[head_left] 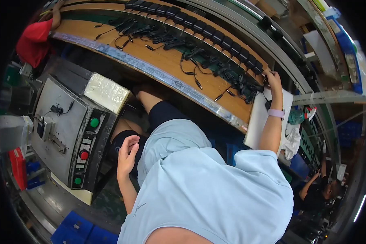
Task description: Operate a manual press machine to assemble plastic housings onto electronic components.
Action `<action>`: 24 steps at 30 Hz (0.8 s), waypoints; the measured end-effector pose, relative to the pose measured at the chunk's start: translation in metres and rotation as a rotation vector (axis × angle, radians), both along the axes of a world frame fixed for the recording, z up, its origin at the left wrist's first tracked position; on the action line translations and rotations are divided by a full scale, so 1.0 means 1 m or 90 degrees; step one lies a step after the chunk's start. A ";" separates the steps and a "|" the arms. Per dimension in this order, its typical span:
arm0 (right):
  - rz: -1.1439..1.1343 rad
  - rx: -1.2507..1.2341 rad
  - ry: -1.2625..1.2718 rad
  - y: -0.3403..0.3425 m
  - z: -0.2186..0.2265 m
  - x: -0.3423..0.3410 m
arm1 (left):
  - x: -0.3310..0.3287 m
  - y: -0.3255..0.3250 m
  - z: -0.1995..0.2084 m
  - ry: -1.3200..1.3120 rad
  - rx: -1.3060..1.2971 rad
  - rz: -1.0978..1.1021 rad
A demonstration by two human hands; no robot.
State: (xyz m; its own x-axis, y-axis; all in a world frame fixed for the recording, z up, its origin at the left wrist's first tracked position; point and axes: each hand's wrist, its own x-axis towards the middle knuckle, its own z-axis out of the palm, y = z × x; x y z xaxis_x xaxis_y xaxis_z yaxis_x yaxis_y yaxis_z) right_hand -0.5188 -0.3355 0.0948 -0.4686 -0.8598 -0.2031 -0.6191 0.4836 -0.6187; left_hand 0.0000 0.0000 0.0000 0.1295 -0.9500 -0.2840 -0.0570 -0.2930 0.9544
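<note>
My right hand [272, 78] reaches out to the right end of a long wooden bench [158, 61], and its fingers close on a black power adapter [266, 82] among tangled black cables [215, 67]. There is a pink band [276, 113] on that wrist. A row of black adapters [199, 26] runs along the bench's far edge. Under my right forearm lies a white pad [257, 122]. My left hand [127, 156] rests on my thigh with its fingers loosely apart and nothing in it.
A grey machine panel [63, 122] with a red button between two green ones stands at my left. A person in red [34, 40] sits at the bench's far left, and another person [319, 191] works at the lower right. Blue crates [75, 229] lie on the floor.
</note>
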 end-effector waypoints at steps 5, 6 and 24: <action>-0.047 -0.052 -0.124 0.003 0.010 0.012 | -0.002 0.012 -0.002 0.020 0.017 0.044; -0.027 -0.065 -0.095 0.001 0.010 0.015 | -0.002 0.012 -0.003 0.018 0.019 0.041; 0.427 -0.052 0.434 0.113 0.035 -0.057 | 0.003 -0.004 -0.002 -0.012 -0.006 -0.005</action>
